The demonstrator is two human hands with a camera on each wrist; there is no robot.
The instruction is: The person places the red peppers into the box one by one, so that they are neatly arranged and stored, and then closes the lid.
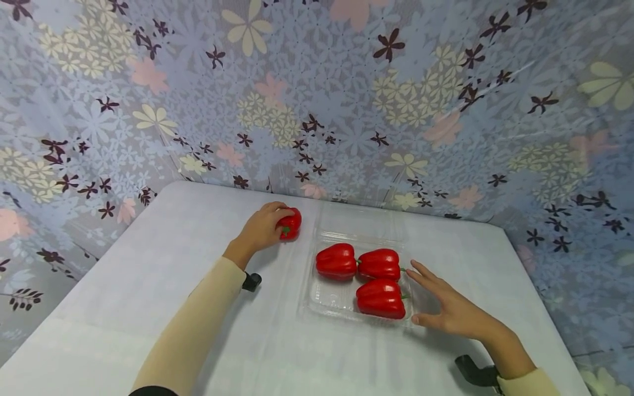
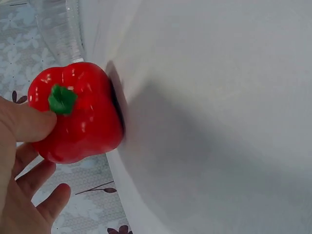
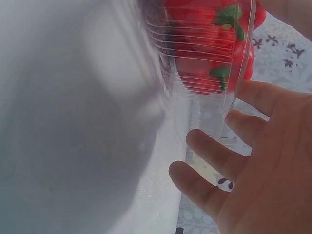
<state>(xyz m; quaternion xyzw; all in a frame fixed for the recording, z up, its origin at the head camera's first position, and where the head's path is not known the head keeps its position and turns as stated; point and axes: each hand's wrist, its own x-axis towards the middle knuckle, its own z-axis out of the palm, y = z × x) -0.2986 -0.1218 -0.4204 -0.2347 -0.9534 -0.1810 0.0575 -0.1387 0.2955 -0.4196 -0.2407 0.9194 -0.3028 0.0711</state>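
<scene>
Red and glossy, one bell pepper [image 1: 294,223] is in the left hand [image 1: 261,226] in the head view, left of a clear plastic container [image 1: 333,300] that holds three more bell peppers [image 1: 380,298]; whether it rests on the white-covered table [image 1: 267,341] or just above is unclear. The right hand [image 1: 453,311] hangs wide, thumb and fingers apart, at the container's right side.

From the left wrist, the thumb presses beside the green stem [image 2: 62,100], while the lower fingers spread loosely. The pepper looks firm, light and rather slippery, best held across its broad sides.

From the right wrist, splayed fingers grip nothing; I cannot tell whether one touches the rim. That thin wall probably flexes, so it wants gentle handling.
</scene>
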